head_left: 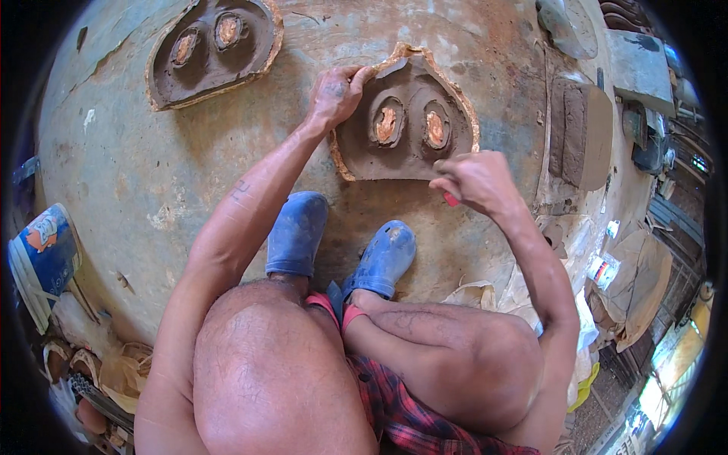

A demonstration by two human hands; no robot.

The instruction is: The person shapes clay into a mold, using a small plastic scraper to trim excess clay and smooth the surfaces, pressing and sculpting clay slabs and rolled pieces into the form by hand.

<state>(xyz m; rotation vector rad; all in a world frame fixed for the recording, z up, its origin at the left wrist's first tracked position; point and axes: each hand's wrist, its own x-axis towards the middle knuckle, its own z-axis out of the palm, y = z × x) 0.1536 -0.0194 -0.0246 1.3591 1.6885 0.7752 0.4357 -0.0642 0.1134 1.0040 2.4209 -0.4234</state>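
On the floor ahead of me lies a mould (475, 125) with a rough, pale orange rim, lined with dark wet clay (409, 163). Two oval clay rings rise from it, each around a bare orange patch. My left hand (336, 97) is closed on the mould's upper left rim. My right hand (483, 182) is closed just at its lower right edge, and a small red piece (451, 199) shows under the fingers; the rest of what it holds is hidden. A similar clay-lined mould (277, 38) lies at the far left.
Brown clay slabs (572, 136) lie to the right, near a grey block (641, 68). A blue and white bucket (53, 243) stands at the left. My blue clogs (297, 235) are planted just below the mould. Crumpled sheets and paper (629, 280) lie at the right.
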